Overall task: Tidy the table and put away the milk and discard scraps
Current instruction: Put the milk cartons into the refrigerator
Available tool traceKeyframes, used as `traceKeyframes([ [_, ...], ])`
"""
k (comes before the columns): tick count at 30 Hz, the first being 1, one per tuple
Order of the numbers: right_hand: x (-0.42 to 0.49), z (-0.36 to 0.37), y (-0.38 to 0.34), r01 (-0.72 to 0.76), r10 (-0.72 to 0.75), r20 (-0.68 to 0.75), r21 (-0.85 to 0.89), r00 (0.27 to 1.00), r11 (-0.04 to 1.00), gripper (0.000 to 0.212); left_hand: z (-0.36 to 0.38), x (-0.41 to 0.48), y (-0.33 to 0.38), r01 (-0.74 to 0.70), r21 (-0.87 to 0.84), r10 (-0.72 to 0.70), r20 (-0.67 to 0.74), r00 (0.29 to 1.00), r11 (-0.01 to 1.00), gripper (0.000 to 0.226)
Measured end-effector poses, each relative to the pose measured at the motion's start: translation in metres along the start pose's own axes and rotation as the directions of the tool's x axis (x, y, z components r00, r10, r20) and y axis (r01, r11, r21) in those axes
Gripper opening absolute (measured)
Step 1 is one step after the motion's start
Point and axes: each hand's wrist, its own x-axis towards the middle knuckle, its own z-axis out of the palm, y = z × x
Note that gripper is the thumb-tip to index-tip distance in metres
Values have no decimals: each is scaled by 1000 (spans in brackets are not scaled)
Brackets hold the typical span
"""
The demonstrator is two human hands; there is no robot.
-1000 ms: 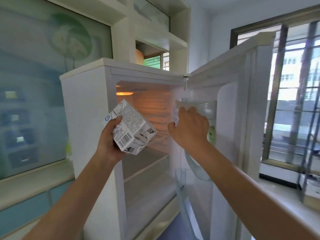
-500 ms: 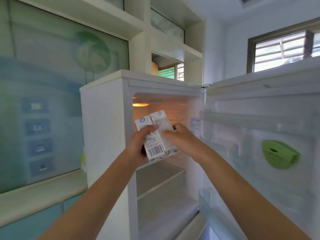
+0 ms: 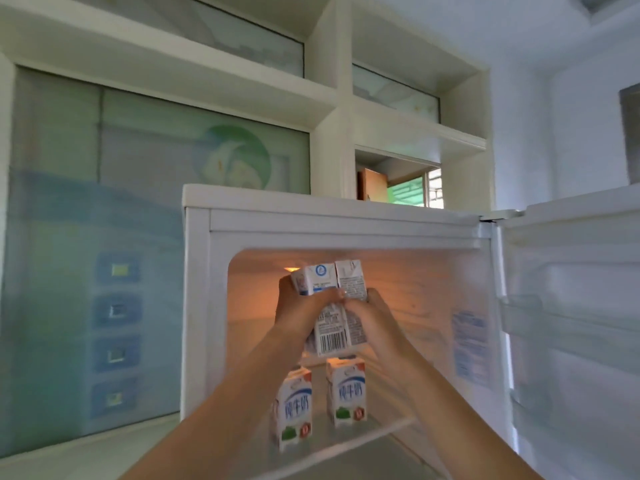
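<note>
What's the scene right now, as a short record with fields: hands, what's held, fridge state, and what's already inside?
left hand: gripping the held cartons from the left side
right hand: gripping the same cartons from the right side
held cartons: two small milk cartons pressed side by side, raised in front of the fridge opening
fridge: white, interior light on
fridge door: swung open to the right
shelf: two upright milk cartons, left one and right one, standing apart
</note>
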Motion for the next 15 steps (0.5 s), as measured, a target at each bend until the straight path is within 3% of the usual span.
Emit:
traceKeyframes([
  [2,25,6,9,16,-17,40,36,999,999,15,0,21,-7,-17,4,18,-72,997,1000,53],
  [5,50,15,19,30,-32,101,20,994,999,43,-3,43,-20,-13,33,19,-193,981,999,62],
  [9,72,33,35,-37,18,163,116,986,992,35,-13,57,-39,3,67,19,-328,944,998,63],
  [15,80,51,59,-114,72,218,190,973,975,24,-27,62,-53,-19,200,90,-350,932,980,62],
])
